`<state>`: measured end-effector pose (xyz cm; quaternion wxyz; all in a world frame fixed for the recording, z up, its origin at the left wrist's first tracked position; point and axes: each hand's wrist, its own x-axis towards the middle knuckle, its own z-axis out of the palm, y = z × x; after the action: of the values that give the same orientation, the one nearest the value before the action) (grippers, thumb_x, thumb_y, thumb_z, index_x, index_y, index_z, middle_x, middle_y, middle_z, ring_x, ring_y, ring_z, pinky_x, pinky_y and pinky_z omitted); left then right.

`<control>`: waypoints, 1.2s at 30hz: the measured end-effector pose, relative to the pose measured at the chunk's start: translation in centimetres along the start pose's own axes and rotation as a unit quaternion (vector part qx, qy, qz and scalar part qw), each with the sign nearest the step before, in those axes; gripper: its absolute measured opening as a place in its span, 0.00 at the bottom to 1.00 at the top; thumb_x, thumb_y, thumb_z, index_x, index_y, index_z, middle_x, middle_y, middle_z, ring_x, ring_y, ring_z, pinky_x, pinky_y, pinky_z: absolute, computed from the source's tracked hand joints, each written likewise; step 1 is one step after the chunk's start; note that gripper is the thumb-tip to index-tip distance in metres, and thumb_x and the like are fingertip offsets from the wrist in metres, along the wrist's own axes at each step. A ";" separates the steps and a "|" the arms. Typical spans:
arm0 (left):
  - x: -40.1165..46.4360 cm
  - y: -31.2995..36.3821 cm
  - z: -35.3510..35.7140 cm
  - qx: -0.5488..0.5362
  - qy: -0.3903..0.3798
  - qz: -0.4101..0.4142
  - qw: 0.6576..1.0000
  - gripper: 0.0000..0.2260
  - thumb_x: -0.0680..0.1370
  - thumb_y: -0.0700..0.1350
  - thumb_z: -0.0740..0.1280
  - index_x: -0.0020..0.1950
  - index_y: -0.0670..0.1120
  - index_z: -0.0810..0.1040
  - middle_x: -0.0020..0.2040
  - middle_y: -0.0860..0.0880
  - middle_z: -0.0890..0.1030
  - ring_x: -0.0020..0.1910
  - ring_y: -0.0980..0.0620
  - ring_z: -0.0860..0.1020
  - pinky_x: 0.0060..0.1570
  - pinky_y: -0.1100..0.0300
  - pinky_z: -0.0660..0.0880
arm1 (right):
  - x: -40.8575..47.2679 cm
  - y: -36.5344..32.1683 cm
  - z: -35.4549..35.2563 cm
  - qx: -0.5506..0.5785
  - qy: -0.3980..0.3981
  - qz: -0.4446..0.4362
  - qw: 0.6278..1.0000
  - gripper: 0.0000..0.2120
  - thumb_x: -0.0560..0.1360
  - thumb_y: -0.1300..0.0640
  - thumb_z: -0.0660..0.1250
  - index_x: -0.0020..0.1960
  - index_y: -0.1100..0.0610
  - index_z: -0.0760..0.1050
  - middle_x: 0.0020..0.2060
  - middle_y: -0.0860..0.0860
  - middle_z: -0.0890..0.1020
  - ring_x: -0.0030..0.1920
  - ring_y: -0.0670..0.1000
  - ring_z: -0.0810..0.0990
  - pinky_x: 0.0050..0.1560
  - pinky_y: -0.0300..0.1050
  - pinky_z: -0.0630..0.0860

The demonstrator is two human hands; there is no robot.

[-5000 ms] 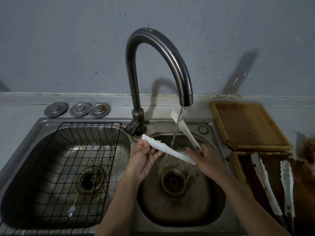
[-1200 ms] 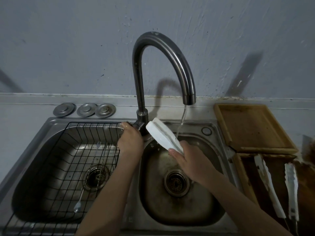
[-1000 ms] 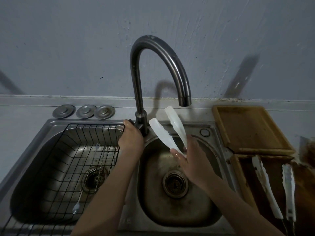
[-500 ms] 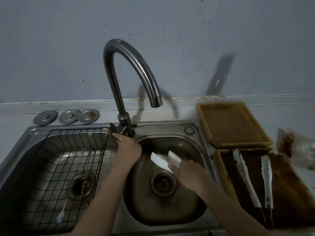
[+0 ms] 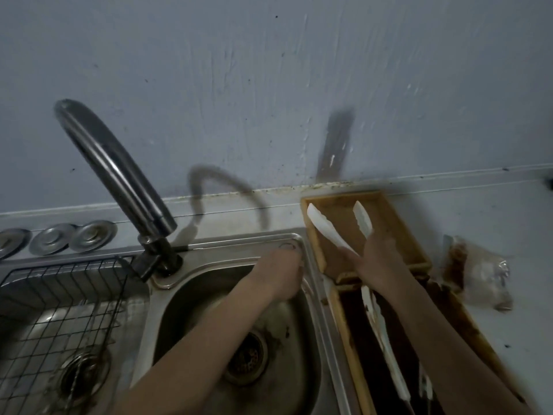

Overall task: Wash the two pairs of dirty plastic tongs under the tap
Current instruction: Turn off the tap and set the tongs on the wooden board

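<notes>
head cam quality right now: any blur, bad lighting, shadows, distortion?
Head view: dim overall, and smeared by motion blur; the tap and both hands look soft. The tap throws a curved shadow on the wall. Wide-angle bending tilts the tap and counter edge. The white tongs in the right hand stand out brightest; the dark tray below hides detail.
</notes>
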<state>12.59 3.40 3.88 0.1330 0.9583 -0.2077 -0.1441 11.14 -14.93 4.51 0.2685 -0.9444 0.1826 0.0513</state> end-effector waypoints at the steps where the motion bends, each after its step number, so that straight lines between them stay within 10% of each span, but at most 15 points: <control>1: 1.1 0.8 0.5 0.025 -0.003 0.020 0.999 0.15 0.77 0.43 0.61 0.64 0.43 0.73 0.64 0.42 0.74 0.63 0.43 0.73 0.61 0.50 0.72 | 0.6 0.6 -0.2 0.000 0.003 0.006 1.000 0.38 0.72 0.40 0.64 0.71 0.62 0.56 0.62 0.62 0.70 0.54 0.59 0.78 0.53 0.53 0.78; 8: 0.9 1.3 2.3 0.117 -0.020 0.068 0.991 0.26 0.79 0.42 0.59 0.76 0.46 0.58 0.78 0.47 0.56 0.73 0.38 0.58 0.69 0.43 0.63 | 0.7 0.4 0.9 -0.043 0.010 0.009 0.999 0.36 0.76 0.45 0.61 0.73 0.66 0.50 0.64 0.63 0.66 0.54 0.58 0.77 0.51 0.49 0.77; 26: 5.7 2.0 3.6 0.024 -0.041 0.077 0.996 0.31 0.74 0.33 0.60 0.77 0.47 0.58 0.78 0.50 0.56 0.73 0.45 0.64 0.69 0.49 0.67 | 8.8 2.4 2.5 -0.180 0.031 -0.008 0.983 0.35 0.75 0.39 0.59 0.71 0.64 0.58 0.63 0.63 0.71 0.61 0.61 0.72 0.56 0.54 0.73; 36: 1.2 2.4 4.7 0.062 0.013 0.088 0.994 0.33 0.76 0.37 0.61 0.78 0.49 0.51 0.79 0.47 0.52 0.77 0.45 0.52 0.74 0.49 0.53 | -0.4 6.1 -0.5 -0.014 0.329 -0.251 0.910 0.10 0.74 0.57 0.61 0.53 0.60 0.73 0.50 0.60 0.79 0.53 0.56 0.73 0.56 0.48 0.67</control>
<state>11.23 -0.12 0.01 0.0880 0.9444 -0.2985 -0.1063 8.51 -19.84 2.03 0.1842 -0.9259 0.0168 -0.3293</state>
